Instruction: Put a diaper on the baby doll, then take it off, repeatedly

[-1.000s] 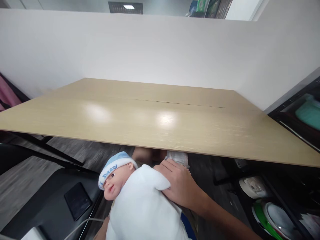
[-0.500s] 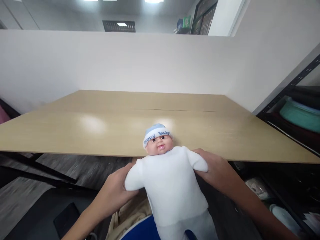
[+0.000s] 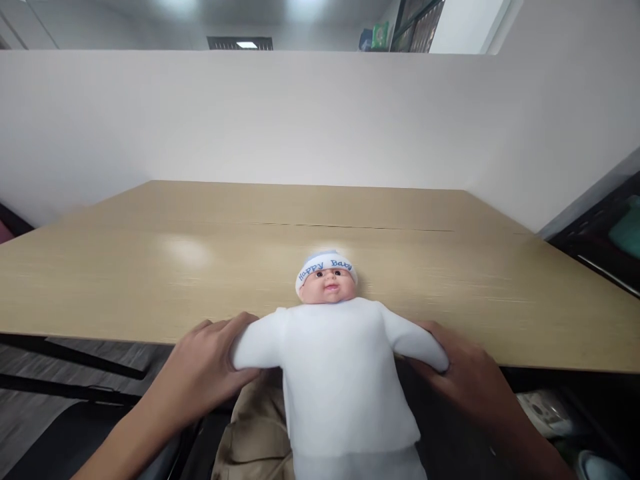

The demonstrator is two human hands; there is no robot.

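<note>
A baby doll in a white long-sleeved top lies face up, its head over the near edge of the wooden table and its body toward me. On its head sits a white and light blue cap lettered "Happy Baby". My left hand wraps round the doll's arm on the left side. Round the other arm is my right hand, thumb and fingers closed on the sleeve. Both doll arms are stretched out sideways. Its lower legs are out of view.
Behind the table rises a white partition wall. At right stands a dark shelf with a green item on it. A black chair is at lower left. Tan trousers show beneath the doll.
My hands have moved apart, spreading the doll's arms wider. The doll appears straighter and slightly further right, and its cap reaches less high. The camera view has shifted a little.
</note>
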